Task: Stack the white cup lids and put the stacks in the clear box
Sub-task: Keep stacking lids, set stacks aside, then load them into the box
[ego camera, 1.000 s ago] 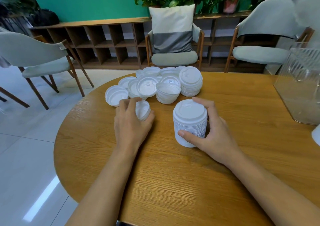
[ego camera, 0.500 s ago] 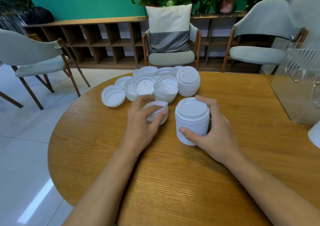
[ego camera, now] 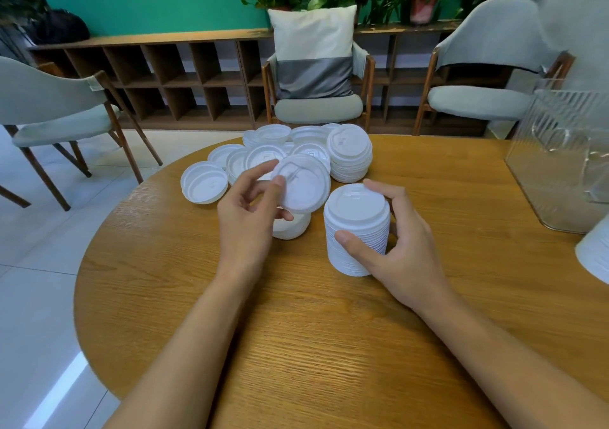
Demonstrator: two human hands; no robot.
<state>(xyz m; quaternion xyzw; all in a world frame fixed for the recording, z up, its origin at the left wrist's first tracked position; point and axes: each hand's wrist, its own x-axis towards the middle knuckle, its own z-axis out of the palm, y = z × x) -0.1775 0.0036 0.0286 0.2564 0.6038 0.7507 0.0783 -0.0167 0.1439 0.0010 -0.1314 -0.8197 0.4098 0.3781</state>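
Lifted since a moment ago, a thin round white plastic lid now tilts above the wood-grain round table, its left rim pinched between thumb and fingertips of the left hand. Near the table's middle, the right hand curls around the ribbed tall stack. A ridged clear box stands at the right edge.

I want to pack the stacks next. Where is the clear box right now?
In the head view, the clear box stands at the far right of the table, right of the tall lid stack gripped by the right hand.
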